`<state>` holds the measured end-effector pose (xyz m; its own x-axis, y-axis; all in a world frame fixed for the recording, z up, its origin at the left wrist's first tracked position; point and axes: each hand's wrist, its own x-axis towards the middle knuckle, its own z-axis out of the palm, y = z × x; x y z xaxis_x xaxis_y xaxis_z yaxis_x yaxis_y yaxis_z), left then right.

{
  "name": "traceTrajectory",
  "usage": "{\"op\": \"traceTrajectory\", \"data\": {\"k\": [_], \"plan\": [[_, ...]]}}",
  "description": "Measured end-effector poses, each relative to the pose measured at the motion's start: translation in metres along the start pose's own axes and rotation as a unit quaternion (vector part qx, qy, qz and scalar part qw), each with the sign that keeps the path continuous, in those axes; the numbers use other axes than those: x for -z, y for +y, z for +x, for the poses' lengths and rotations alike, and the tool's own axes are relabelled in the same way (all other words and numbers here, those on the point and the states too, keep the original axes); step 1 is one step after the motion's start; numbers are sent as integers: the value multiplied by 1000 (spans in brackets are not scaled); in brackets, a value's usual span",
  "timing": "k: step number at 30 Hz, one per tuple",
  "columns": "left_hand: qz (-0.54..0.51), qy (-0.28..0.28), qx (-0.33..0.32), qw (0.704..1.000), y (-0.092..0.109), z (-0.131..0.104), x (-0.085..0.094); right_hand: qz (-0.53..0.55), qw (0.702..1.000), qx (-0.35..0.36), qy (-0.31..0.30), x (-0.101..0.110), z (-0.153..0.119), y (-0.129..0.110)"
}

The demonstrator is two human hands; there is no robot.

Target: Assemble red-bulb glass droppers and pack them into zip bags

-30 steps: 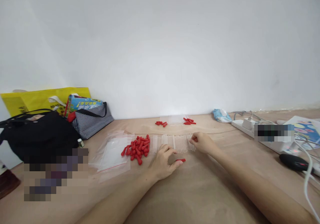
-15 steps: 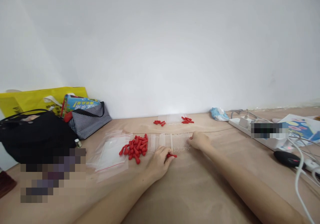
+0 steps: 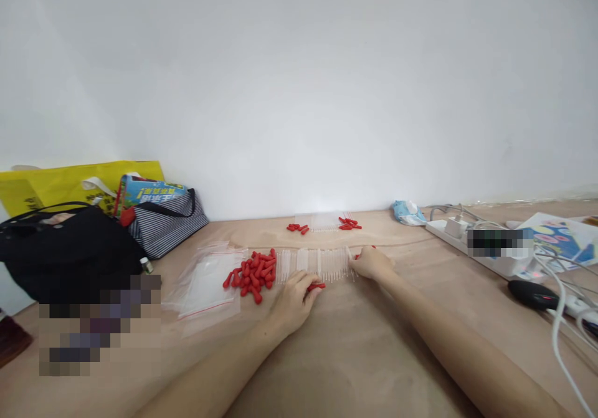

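Note:
My left hand (image 3: 294, 296) is closed round a red rubber bulb (image 3: 316, 286), whose end sticks out past the fingertips. At the right end of a row of clear thin tubes (image 3: 332, 266), my right hand (image 3: 371, 263) is closed on a clear tube (image 3: 351, 262). Some red shows beside and behind the right hand's fingers; its exact shape is partly hidden. A pile of red bulbs (image 3: 255, 275) lies left of the row. Clear zip bags (image 3: 210, 284) lie flat beside the pile.
Near the wall are a clear bag with tubes (image 3: 324, 221) and small red bulbs (image 3: 349, 223). A blue-white packet (image 3: 408, 212), power strip (image 3: 495, 259) and black mouse (image 3: 532, 295) are right. Left stand a striped bag (image 3: 170, 225) and black bag (image 3: 70, 256).
The tube at my right hand now tilts away from the row, and red shows behind that hand. My left hand has shifted slightly, with the red bulb still in its fingers.

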<state>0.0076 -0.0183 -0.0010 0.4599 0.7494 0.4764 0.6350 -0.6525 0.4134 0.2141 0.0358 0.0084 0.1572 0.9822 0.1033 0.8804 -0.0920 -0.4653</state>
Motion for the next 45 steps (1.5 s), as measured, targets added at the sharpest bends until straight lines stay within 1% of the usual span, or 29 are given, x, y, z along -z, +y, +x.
{"op": "traceTrajectory", "data": {"k": [2,3,6,9,11,13,14,18,23,27,31,36,41,45], "plan": [[3,9,-4,1000,-3,-1,0,-4,1000,-2,-6,3,-2,-1],[4,14,-6,1000,-4,-2,0,0,1000,7,-8,5,-4,-2],[9,36,-2,999,-10,-3,3,23,997,68,-11,9,-12,-5],[10,62,9,998,-17,-5,9,62,985,158,-3,7,-24,-6],[6,69,21,997,-20,-6,11,79,969,235,19,2,-35,-4],[0,67,30,997,-22,-6,13,70,951,298,42,-4,-44,-1],[-2,65,32,997,-22,-6,13,59,946,314,47,-6,-48,0],[-2,59,28,998,-19,-6,13,35,941,331,55,-12,-55,0],[-10,62,23,998,-17,-4,13,17,936,346,57,-11,-56,-2],[-24,79,23,996,-19,-4,12,46,927,367,54,-12,-59,-3],[-41,80,22,996,-19,-4,12,92,925,365,52,-15,-60,-4],[-45,79,10,996,-16,-4,13,95,920,378,45,-17,-58,-2],[-40,55,-30,997,-13,-5,15,64,899,431,54,-14,-53,3],[-27,25,-38,999,-14,-7,17,24,873,480,78,-11,-49,4]]}}
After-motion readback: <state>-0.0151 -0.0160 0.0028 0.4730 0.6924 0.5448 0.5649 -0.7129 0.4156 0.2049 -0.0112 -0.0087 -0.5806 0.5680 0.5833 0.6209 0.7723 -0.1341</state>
